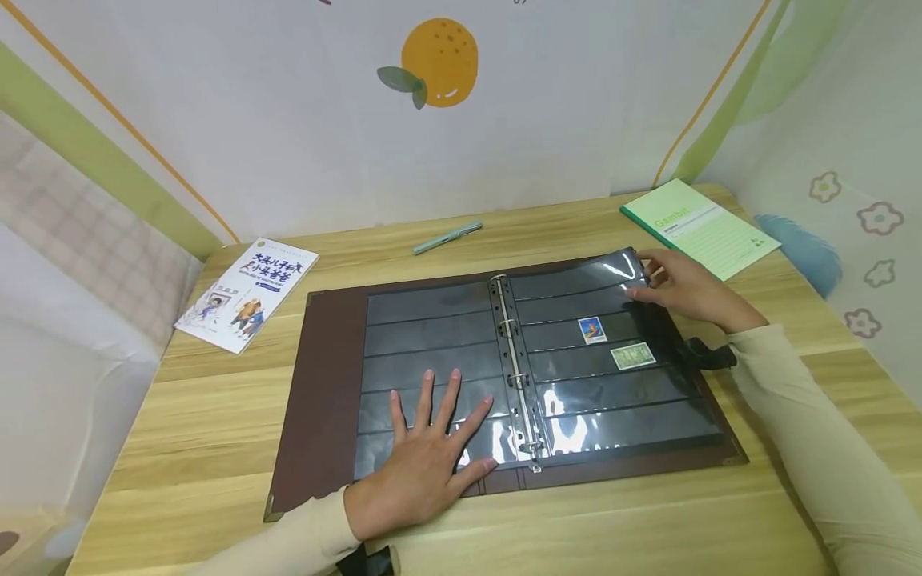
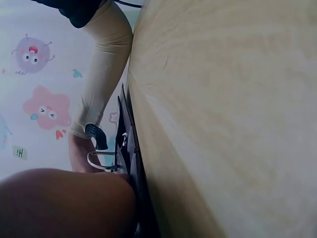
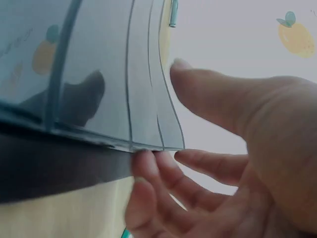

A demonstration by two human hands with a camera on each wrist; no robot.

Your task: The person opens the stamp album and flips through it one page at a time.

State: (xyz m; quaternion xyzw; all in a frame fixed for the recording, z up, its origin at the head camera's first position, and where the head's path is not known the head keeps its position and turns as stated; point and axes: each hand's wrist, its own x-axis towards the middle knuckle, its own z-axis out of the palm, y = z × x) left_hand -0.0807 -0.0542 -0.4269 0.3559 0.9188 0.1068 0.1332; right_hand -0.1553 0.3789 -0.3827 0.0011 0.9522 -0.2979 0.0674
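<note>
Album lies open and flat on the tabletop in the head view, long axis left to right, ring spine running toward me. My left hand lies flat, fingers spread, on the left page. My right hand pinches the top page's far right corner, lifting it; two stamps sit in that page.

Left wrist view: my left hand is flat beside the rings.

Right wrist view: thumb above and fingers below the page edge.
</note>
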